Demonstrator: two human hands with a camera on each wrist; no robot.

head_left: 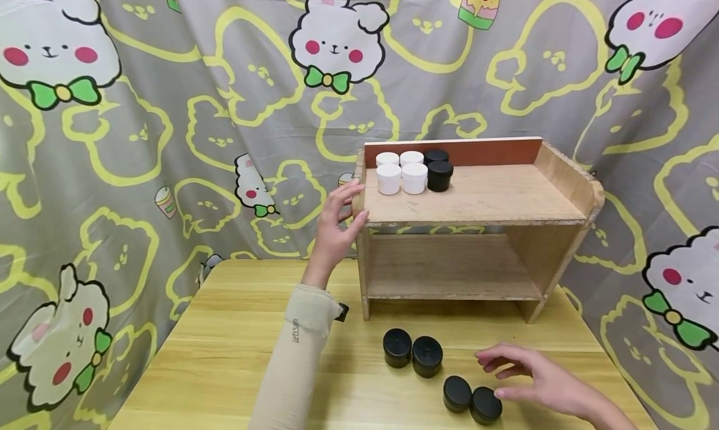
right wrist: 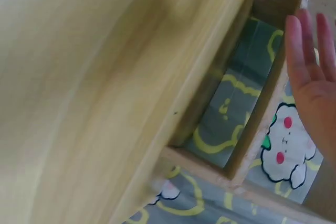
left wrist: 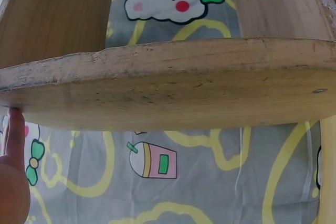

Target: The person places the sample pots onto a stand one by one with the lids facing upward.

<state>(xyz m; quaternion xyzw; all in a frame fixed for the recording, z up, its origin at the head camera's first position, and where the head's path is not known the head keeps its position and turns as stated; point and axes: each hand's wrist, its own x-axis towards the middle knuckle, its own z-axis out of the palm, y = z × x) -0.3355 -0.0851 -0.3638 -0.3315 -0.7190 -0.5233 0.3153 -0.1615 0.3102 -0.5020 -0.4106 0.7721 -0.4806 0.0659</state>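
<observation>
My left hand (head_left: 335, 227) rests against the left side panel (head_left: 360, 199) of a small two-tier wooden shelf, fingers and thumb extended. In the left wrist view, one straight digit (left wrist: 16, 135) touches that panel (left wrist: 173, 98). My right hand (head_left: 533, 380) hovers over the table's front right, holding nothing, its thumb near a black lidded jar (head_left: 485, 405). A second black jar (head_left: 457, 393) stands beside that one. Farther left stand two more black jars, one (head_left: 397, 347) beside the other (head_left: 427, 356). The right wrist view shows my right fingers (right wrist: 299, 51) extended and spread.
The upper tier (head_left: 494, 193) carries white jars (head_left: 414, 178) in two rows at its left, with two black jars (head_left: 440, 175) beside them. Below is a lower tier (head_left: 438, 268). A wooden table (head_left: 224, 349) supports the shelf, before a patterned curtain (head_left: 236, 105).
</observation>
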